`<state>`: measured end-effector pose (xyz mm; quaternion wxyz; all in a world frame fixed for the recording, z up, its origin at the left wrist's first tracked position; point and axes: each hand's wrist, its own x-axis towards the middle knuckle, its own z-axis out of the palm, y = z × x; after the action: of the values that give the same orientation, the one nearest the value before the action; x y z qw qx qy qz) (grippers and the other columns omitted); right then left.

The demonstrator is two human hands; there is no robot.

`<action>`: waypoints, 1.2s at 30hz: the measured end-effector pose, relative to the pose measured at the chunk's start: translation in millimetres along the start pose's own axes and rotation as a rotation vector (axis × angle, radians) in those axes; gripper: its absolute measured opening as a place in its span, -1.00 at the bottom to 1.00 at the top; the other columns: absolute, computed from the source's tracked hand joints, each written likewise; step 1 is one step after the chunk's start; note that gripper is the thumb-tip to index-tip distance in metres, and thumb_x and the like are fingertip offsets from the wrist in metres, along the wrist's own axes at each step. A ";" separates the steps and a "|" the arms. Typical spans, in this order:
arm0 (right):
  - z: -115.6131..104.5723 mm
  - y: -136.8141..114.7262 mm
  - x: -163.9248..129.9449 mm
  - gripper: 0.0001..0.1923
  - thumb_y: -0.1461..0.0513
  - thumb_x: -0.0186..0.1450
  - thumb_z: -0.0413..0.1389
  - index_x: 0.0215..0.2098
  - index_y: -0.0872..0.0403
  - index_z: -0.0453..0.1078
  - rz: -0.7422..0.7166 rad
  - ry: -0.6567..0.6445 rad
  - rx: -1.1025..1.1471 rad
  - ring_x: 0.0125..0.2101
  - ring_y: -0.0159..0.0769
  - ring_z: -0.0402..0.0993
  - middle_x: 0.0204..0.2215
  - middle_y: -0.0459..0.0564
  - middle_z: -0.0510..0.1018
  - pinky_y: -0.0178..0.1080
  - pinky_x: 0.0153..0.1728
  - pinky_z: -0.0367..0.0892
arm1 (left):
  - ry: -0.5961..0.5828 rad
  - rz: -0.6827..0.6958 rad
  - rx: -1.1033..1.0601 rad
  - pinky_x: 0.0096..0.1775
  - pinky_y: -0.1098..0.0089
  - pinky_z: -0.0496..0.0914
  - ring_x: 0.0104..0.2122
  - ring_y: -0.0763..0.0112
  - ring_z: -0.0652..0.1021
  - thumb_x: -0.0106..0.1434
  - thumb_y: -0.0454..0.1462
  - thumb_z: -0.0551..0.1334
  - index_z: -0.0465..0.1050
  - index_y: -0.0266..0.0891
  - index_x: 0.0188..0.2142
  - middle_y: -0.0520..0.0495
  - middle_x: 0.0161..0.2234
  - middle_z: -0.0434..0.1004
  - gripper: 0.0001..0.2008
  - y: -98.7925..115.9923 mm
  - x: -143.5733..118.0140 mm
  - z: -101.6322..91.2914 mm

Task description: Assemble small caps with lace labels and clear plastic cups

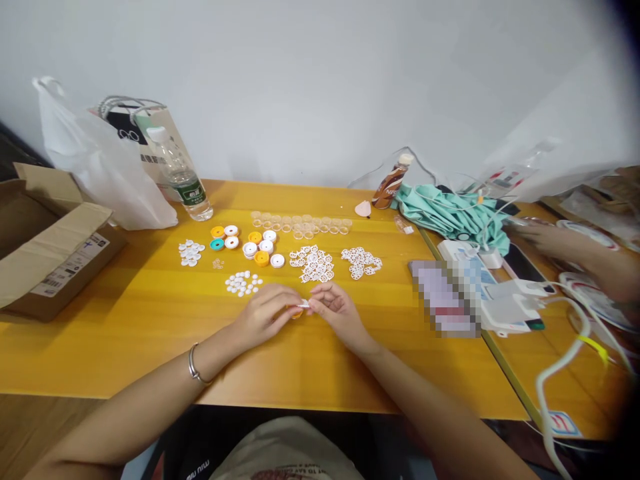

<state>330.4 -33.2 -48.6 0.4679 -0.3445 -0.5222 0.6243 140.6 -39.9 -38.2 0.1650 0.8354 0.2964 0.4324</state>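
My left hand (270, 310) and my right hand (341, 317) meet over the middle of the table. Between their fingertips is a small white plastic part (303, 305), pinched from both sides. Just below it shows an orange piece (297, 315), mostly hidden by my left fingers, so I cannot tell whether it is held or lies on the table. Beyond my hands lie a pile of white openwork pieces (314, 264), a second such pile (361, 261) to its right, small white round caps (243, 283) and white and orange round cases (261, 257).
Clear round rings (300, 225) stand in rows further back. Larger white pieces (191, 253) lie left, near a water bottle (187, 183) and a cardboard box (60, 247). To the right are a brown bottle (393, 181), teal cloth (450, 212), cables and another person's hand (555, 243).
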 end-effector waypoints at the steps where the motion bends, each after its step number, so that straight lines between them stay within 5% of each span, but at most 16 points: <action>1: -0.7 -0.2 0.3 -0.80 0.13 0.13 0.23 -0.35 0.01 0.34 0.028 -0.023 0.022 -0.49 -0.42 0.44 -0.55 -0.16 0.51 -0.27 -0.32 0.36 | -0.009 0.041 0.020 -0.21 0.35 0.39 -0.27 0.41 0.50 0.21 -0.43 0.19 0.41 -0.23 -0.17 -0.10 -0.27 0.52 -0.81 -0.1 -0.4 -0.6; 19: -4.2 5.2 3.4 -0.81 0.17 0.04 0.29 -0.36 0.01 0.48 0.052 -0.007 0.022 -0.39 -0.40 0.49 -0.43 -0.12 0.58 -0.26 -0.24 0.41 | -0.117 0.027 0.064 -0.17 0.33 0.41 -0.21 0.38 0.50 0.26 -0.40 0.10 0.40 -0.22 -0.20 -0.16 -0.20 0.49 -0.84 2.2 1.4 -3.9; 26: -10.5 0.2 5.0 -0.83 0.16 0.04 0.29 -0.39 0.00 0.47 0.020 0.190 -0.017 -0.37 -0.39 0.48 -0.40 -0.13 0.57 -0.24 -0.18 0.39 | -0.006 -0.105 0.070 -0.13 0.29 0.36 -0.21 0.32 0.47 0.23 -0.32 0.17 0.40 -0.24 -0.19 -0.14 -0.25 0.47 -0.86 -10.5 16.3 -8.7; 32: -15.3 1.6 8.1 -0.76 0.15 0.01 0.31 -0.36 0.01 0.46 0.005 0.302 0.012 -0.37 -0.38 0.47 -0.40 -0.12 0.56 -0.21 -0.15 0.39 | -0.280 -0.262 0.198 -0.19 0.29 0.34 -0.26 0.27 0.44 0.17 -0.27 0.22 0.41 -0.25 -0.27 -0.10 -0.30 0.42 -0.87 -36.5 43.1 6.4; 36: -14.7 1.0 8.6 -0.74 0.13 -0.01 0.31 -0.36 0.02 0.46 0.013 0.296 -0.005 -0.35 -0.34 0.48 -0.36 -0.08 0.57 -0.16 -0.12 0.39 | -0.309 -0.299 0.226 -0.25 0.32 0.33 -0.33 0.29 0.43 0.10 -0.36 0.23 0.40 -0.27 -0.37 -0.09 -0.36 0.38 -0.94 -42.7 50.9 22.3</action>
<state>340.9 -20.2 -52.3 0.5350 -0.4374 -0.4466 0.5683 166.8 25.0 -41.9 0.1761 0.8517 0.4343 0.2344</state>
